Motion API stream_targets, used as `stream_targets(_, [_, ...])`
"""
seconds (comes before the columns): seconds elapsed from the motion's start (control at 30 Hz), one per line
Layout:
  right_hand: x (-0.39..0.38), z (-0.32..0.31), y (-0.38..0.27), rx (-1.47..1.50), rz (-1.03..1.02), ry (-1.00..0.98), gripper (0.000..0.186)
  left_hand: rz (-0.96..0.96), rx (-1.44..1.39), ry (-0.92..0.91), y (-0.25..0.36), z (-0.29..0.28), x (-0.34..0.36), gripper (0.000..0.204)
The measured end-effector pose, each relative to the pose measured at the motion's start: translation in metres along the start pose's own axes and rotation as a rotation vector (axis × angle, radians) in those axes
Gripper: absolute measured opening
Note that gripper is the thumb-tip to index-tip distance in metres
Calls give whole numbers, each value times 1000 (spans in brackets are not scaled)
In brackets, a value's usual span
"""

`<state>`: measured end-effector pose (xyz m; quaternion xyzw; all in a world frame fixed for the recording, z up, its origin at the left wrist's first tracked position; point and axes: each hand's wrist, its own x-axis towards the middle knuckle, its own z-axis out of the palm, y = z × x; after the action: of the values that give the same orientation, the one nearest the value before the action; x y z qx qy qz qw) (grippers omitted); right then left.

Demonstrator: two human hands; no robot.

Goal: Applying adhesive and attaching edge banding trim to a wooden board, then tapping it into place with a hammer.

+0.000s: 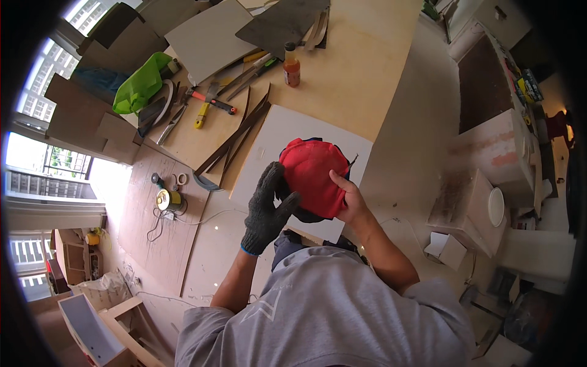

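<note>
In front of my chest I hold a rounded red fabric item [312,174] with dark edges, shaped somewhat like a cap. My left hand [267,205], in a dark grey knitted glove with a blue cuff, grips its left edge, thumb toward me. My bare right hand [348,196] grips the right edge, with the thumb on the red face and the other fingers hidden underneath. Below the item lies a white board [287,125] on the wooden worktable [361,73]. A short dark strip or cord sticks out at the item's upper right.
Dark strips [235,137], a red-and-black hammer [211,101], a yellow-handled tool [200,116] and a sauce bottle [291,66] lie or stand on the table. A green bag [140,85] is at its left. A round tin [170,200] and cable sit on the floor-level board.
</note>
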<state>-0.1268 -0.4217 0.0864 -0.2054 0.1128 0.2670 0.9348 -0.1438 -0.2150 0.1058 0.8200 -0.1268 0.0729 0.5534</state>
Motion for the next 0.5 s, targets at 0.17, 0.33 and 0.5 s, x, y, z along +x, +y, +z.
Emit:
stream_targets(0.17, [-18, -22, -15, -90, 79, -82, 48, -409, -402, -115, 14, 56, -11, 77])
stream_targets(0.33, [-33, -35, -24, -914, -151, 73, 47, -550, -481, -127, 31, 85, -30, 63])
stream_targets(0.5, [-52, -60, 7, -907, -456, 11, 47, -562, -686, -84, 22, 97, -55, 65])
